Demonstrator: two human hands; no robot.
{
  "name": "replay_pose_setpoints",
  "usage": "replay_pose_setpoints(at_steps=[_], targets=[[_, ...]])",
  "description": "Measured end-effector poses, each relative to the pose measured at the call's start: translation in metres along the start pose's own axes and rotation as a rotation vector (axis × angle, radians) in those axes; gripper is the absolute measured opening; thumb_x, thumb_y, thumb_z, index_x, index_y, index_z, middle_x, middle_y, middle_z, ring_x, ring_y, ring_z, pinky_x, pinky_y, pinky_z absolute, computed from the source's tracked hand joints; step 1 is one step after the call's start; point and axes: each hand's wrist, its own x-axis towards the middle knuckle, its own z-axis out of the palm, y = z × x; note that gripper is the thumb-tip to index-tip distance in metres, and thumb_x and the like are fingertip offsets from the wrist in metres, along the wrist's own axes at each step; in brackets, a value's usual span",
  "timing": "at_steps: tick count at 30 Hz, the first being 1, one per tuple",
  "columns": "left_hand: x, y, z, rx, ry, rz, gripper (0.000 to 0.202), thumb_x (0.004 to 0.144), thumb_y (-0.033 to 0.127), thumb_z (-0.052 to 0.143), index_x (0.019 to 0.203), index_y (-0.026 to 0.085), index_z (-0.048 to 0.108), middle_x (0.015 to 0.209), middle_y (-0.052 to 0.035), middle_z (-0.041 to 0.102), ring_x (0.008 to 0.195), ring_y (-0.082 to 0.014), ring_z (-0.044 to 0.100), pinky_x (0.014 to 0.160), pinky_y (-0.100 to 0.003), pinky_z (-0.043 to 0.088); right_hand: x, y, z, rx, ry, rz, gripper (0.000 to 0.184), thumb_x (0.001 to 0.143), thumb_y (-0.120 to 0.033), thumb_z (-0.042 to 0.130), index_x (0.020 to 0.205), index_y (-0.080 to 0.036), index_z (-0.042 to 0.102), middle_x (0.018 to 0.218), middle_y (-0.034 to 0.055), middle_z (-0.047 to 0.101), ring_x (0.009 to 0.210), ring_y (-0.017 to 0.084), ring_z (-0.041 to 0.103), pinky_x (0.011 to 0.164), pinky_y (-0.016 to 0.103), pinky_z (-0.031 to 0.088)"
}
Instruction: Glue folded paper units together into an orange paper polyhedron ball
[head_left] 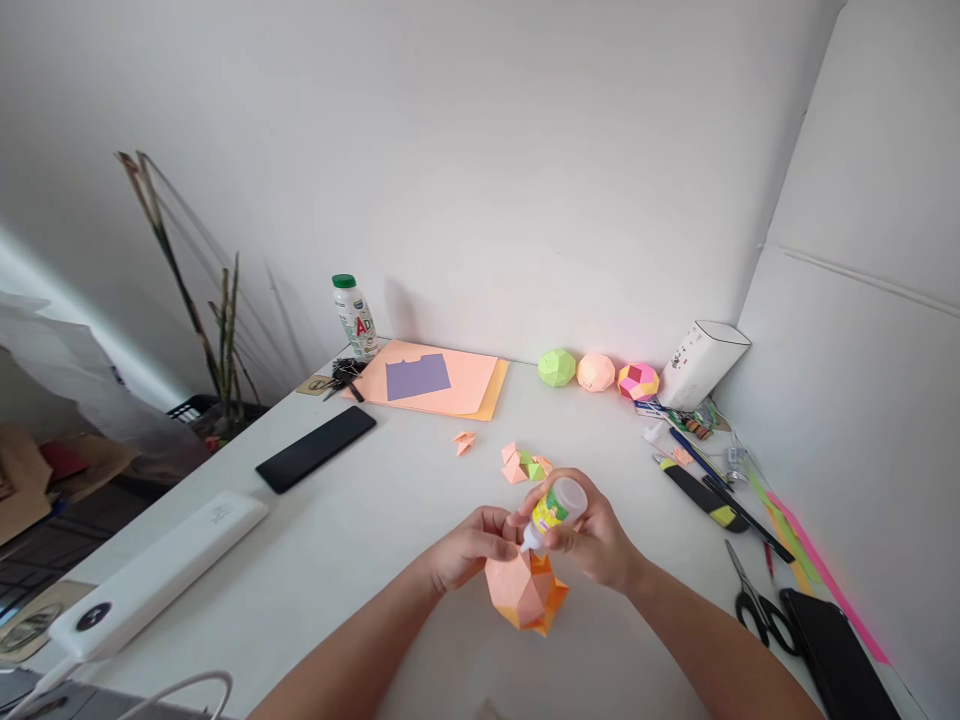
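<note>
My right hand is wrapped round a small glue bottle, tilted with its nozzle pointing down to the left. The nozzle tip meets the upper edge of a faceted paper ball, peach on most faces and orange at the lower right, with open flaps. My left hand pinches that ball by its upper left edge. Just beyond my hands lies a cluster of folded peach and green paper pieces, and a loose folded peach piece sits to its left.
Finished paper balls, one green, line the wall. Peach sheets, a white bottle, a black slab and a white power strip-like device stand left. A cutter, scissors and a phone lie right.
</note>
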Motion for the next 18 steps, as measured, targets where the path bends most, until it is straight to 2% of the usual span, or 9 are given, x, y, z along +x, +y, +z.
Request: replay_pose_setpoints(at_steps=[2, 5, 9, 14, 18], targets=[[0.0003, -0.0015, -0.0013, -0.003, 0.004, 0.005, 0.018, 0.054, 0.014, 0.062, 0.048, 0.015, 0.045, 0.057, 0.0011, 0.048, 0.057, -0.0118, 0.043, 0.059, -0.027, 0.032, -0.0001, 0.0004, -0.0001, 0.007, 0.006, -0.006, 0.031, 0.074, -0.038, 0.070, 0.094, -0.021, 0.054, 0.094, 0.0073, 0.066, 0.086, 0.021, 0.063, 0.072, 0.036, 0.050], [-0.0003, -0.0010, -0.0011, 0.007, -0.007, 0.008, 0.005, 0.056, 0.014, 0.061, 0.057, 0.013, 0.056, 0.062, -0.0012, 0.054, 0.062, -0.0142, 0.048, 0.063, -0.028, 0.035, -0.0008, -0.0013, -0.0007, 0.017, 0.002, 0.002, 0.031, 0.074, -0.035, 0.070, 0.096, -0.022, 0.053, 0.093, 0.0069, 0.066, 0.086, 0.021, 0.063, 0.073, 0.036, 0.050], [-0.0013, 0.0021, 0.0013, 0.008, -0.042, 0.013, 0.013, 0.059, 0.015, 0.060, 0.071, 0.011, 0.065, 0.068, -0.0034, 0.059, 0.066, -0.0159, 0.051, 0.066, -0.029, 0.036, -0.0015, -0.0027, -0.0009, 0.014, -0.020, 0.012, 0.031, 0.074, -0.035, 0.070, 0.096, -0.022, 0.053, 0.093, 0.0070, 0.067, 0.087, 0.022, 0.063, 0.074, 0.037, 0.049], [-0.0008, -0.0001, -0.0006, 0.000, -0.026, 0.016, 0.003, 0.058, 0.014, 0.061, 0.060, 0.013, 0.061, 0.059, 0.0001, 0.053, 0.059, -0.0123, 0.045, 0.061, -0.026, 0.033, -0.0006, 0.0010, 0.0006, 0.008, 0.003, -0.009, 0.033, 0.074, -0.037, 0.070, 0.096, -0.022, 0.052, 0.095, 0.0074, 0.066, 0.090, 0.022, 0.062, 0.074, 0.036, 0.049], [-0.0007, -0.0006, -0.0013, 0.002, -0.022, 0.008, 0.004, 0.057, 0.014, 0.062, 0.057, 0.013, 0.058, 0.059, 0.0000, 0.052, 0.059, -0.0127, 0.045, 0.061, -0.027, 0.034, -0.0006, 0.0008, 0.0005, 0.020, -0.010, -0.019, 0.031, 0.075, -0.035, 0.070, 0.097, -0.023, 0.052, 0.095, 0.0067, 0.067, 0.089, 0.021, 0.063, 0.074, 0.036, 0.049]])
